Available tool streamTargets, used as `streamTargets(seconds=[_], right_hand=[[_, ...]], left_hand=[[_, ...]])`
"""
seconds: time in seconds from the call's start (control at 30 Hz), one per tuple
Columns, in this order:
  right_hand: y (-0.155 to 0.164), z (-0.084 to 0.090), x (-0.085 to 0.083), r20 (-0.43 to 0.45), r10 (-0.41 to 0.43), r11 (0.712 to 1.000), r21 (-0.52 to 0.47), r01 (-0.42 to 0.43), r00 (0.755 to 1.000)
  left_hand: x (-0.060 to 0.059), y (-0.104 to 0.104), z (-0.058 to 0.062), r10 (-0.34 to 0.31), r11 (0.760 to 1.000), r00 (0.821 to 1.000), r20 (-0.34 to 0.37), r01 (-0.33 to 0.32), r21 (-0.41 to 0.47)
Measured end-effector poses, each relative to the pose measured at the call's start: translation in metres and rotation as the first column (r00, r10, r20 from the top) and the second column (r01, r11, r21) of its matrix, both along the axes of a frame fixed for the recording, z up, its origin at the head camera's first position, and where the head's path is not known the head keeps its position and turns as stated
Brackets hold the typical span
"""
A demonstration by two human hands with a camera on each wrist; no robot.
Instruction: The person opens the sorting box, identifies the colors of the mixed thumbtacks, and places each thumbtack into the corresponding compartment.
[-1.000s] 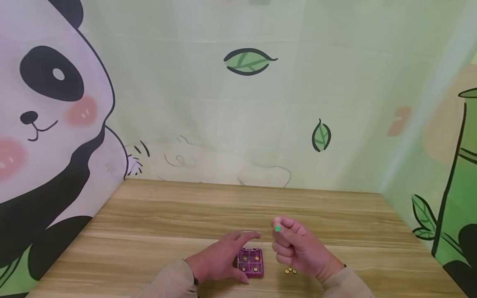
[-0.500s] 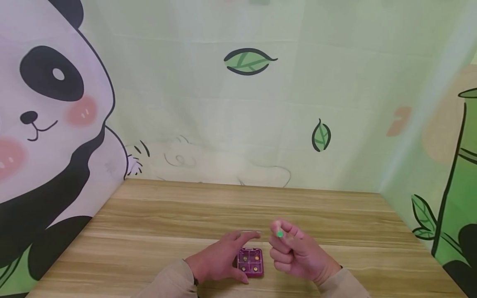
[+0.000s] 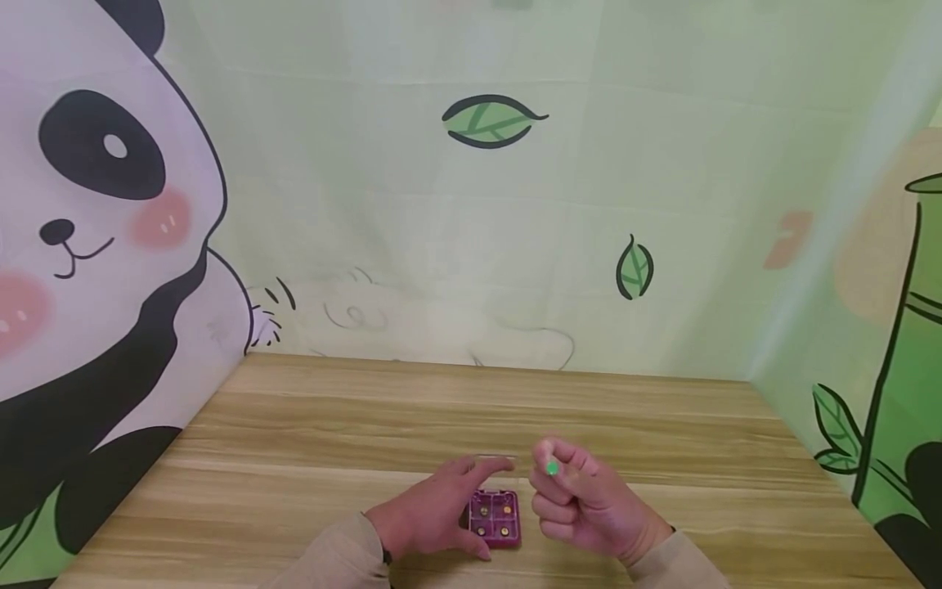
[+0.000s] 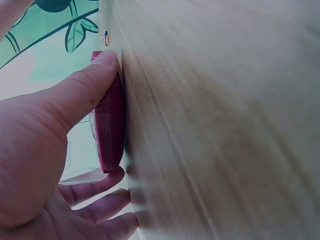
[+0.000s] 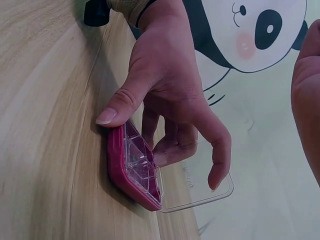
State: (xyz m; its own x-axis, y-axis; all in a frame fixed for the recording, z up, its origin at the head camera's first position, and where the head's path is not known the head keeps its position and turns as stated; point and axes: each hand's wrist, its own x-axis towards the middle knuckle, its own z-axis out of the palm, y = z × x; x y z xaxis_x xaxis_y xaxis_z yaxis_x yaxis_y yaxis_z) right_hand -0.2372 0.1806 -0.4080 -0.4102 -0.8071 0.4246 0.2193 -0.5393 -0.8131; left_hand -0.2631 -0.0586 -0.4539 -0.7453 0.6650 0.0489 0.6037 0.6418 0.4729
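Left hand (image 3: 430,515) grip clamps pink box (image 3: 496,519) on worktop (image 3: 368,442), clear lid (image 5: 200,192) open. Four cells hold beads. Right hand (image 3: 585,503) grip pinches green bead (image 3: 552,467) above box, not yet dropped in.

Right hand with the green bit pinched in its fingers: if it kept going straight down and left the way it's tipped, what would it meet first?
Probably the magenta compartment box, which the left hand steadies on the table; the right hand hovers just right of it, though depth is unclear.

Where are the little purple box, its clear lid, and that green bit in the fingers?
Purple box (image 3: 495,519), head view, its gridded top.
Clear lid (image 5: 200,192), right wrist view, its flat panel.
Green bit (image 3: 552,468), head view, its visible tip.
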Motion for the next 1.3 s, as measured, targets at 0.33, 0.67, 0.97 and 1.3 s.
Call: streamTargets(seconds=[0.33, 0.67, 0.97, 1.3], right_hand=[[-0.013, 0.001, 0.005, -0.445, -0.45, 0.743, 0.293, 0.601, 0.774], [-0.034, -0.018, -0.004, -0.987, -0.09, 0.271, 0.105, 0.957, 0.133], [-0.046, -0.025, -0.009, -0.978, 0.2, 0.175, -0.014, 0.985, -0.05], [-0.057, -0.036, -0.011, -0.935, 0.32, 0.119, -0.12, 0.986, -0.153]], left_hand=[[0.0, -0.001, 0.0, 0.018, 1.0, 1.0, 0.023, -0.017, -0.022], [0.0, -0.001, 0.0, 0.003, 1.0, 1.0, -0.014, -0.003, -0.026], [0.001, -0.001, 0.003, -0.017, 1.0, 1.0, -0.018, 0.016, -0.018], [0.0, -0.002, 0.002, -0.021, 1.0, 0.999, -0.036, 0.02, -0.021]])
